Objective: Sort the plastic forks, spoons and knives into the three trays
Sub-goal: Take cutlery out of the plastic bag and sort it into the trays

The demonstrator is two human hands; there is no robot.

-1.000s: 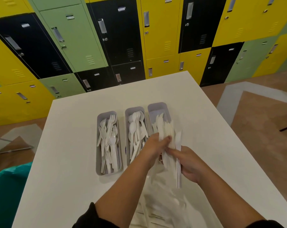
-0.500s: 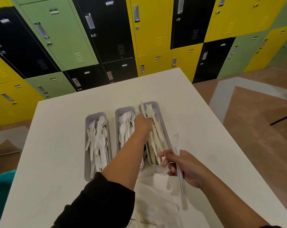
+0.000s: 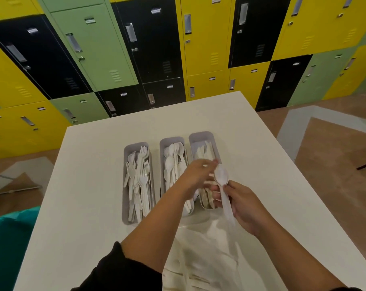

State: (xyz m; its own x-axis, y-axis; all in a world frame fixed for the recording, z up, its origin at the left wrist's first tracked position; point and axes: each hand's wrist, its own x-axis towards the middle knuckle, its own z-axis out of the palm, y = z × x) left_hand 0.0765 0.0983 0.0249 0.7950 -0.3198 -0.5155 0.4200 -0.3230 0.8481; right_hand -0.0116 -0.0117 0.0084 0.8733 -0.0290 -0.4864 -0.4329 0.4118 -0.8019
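Observation:
Three grey trays stand side by side on the white table (image 3: 89, 185). The left tray (image 3: 126, 219) holds white forks (image 3: 141, 177), the middle tray (image 3: 164, 143) holds spoons (image 3: 172, 160), and the right tray (image 3: 201, 136) holds knives (image 3: 203, 152). My right hand (image 3: 245, 206) grips a white plastic spoon (image 3: 222, 179) by its handle, bowl pointing away, just right of the knife tray. My left hand (image 3: 198, 175) hovers over the middle and right trays with its fingers apart, the fingertips at the spoon's bowl.
A clear plastic bag (image 3: 209, 259) with more white cutlery lies on the table in front of me. A teal seat (image 3: 8, 244) sits at the lower left. Yellow, green and black lockers (image 3: 177, 49) line the wall beyond the table's far edge.
My left hand let go of the knives in the right tray and drew back toward my right hand. My right hand turned up a spoon from its bundle.

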